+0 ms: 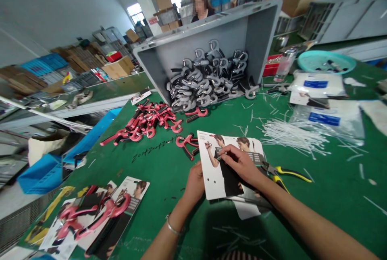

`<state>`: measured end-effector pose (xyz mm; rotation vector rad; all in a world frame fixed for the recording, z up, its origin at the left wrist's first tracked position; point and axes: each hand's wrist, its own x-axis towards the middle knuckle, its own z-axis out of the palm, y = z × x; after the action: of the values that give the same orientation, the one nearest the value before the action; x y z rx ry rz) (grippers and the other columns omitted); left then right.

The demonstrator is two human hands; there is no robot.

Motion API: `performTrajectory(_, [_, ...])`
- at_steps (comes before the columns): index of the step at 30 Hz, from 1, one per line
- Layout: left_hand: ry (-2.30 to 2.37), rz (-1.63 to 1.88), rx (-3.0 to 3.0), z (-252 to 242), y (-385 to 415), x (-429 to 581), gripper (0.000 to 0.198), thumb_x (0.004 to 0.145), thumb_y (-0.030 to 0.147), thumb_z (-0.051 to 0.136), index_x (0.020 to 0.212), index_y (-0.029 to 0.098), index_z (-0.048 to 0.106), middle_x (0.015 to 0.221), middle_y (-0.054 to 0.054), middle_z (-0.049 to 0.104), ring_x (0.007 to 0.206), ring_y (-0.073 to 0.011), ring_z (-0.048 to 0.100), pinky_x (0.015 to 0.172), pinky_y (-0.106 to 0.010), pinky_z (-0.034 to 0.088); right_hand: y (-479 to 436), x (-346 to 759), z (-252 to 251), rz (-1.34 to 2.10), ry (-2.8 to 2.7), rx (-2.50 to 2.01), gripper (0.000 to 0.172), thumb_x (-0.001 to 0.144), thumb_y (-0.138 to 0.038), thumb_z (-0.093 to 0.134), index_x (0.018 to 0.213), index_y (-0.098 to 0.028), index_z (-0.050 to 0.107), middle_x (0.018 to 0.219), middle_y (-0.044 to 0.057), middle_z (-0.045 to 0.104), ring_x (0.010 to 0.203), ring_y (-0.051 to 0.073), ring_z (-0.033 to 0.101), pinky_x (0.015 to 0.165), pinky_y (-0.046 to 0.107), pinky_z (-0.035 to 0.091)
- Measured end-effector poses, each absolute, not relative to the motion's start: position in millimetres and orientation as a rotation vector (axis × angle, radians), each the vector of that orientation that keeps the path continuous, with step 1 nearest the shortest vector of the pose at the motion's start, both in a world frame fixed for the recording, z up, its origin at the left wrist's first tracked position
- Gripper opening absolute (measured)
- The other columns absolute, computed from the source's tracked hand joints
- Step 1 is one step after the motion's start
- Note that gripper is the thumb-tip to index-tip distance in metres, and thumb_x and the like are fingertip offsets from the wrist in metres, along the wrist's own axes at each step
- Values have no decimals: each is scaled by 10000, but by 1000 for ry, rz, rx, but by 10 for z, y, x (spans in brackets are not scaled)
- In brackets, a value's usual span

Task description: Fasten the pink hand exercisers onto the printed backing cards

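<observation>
A printed cardboard backing card (211, 171) is tilted up in front of me. My left hand (195, 181) holds it at its left edge, with the fingers hidden behind it. My right hand (242, 163) lies over the card's front, thumb and fingertips pinched together; whatever is between them is too small to make out. More printed cards (246, 207) lie under and behind this one. A red-pink hand grip strengthener (188, 144) sits just past the card's left edge. Yellow-handled cutting pliers (292, 173) rest to the right of my right hand.
A tipped grey crate (256, 34) holds many grey grip strengtheners (205, 82). Pink ones (151, 121) are piled left of it. Carded pink ones (102, 215) lie front left. White cable ties (293, 135), plastic bags (329, 119) and a turquoise basin (326, 60) are at right. A person (203, 6) is behind the crate.
</observation>
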<state>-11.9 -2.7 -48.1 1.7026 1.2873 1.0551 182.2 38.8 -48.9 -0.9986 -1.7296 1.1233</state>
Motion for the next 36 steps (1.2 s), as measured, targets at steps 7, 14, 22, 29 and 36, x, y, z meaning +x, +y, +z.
performTrajectory(7, [1613,1171,1441,-473,46,-104,312,769,224,654,1072,148,667,1010,-107,712,898,-247,651,823,-337,498,301,1805,-340,976,-2001,-829,201,978,-232,481,1092,-256,645,1068,63,625,1041,218,566,944,365,415])
performTrajectory(14, [1283,1146,883,-218,-158,-256,524,873,527,555,1264,179,578,1164,-101,696,923,-248,679,759,-320,531,277,1755,-377,1039,-1790,-1014,188,960,-348,548,884,-229,672,886,26,660,898,193,608,833,317,451])
performTrajectory(22, [1207,935,726,-203,-157,-257,697,728,276,772,1356,167,489,1016,-86,742,677,-189,691,604,-272,530,258,2102,-291,1310,-1484,-1068,236,943,-431,523,998,-224,621,756,-9,638,640,139,578,616,255,475])
performTrajectory(29, [1178,882,728,-207,-182,-114,596,747,351,757,1269,144,559,955,-87,748,684,-205,693,616,-285,524,597,3561,-501,778,-1498,-2027,355,914,-457,464,870,-165,660,670,47,690,506,163,577,539,279,438])
performTrajectory(36, [1167,905,824,-173,-102,110,531,694,345,775,1170,158,631,968,-71,750,706,-192,681,633,-264,491,1090,3673,-638,737,-1572,-2286,491,908,-461,480,606,-136,691,520,124,648,586,225,648,644,302,444])
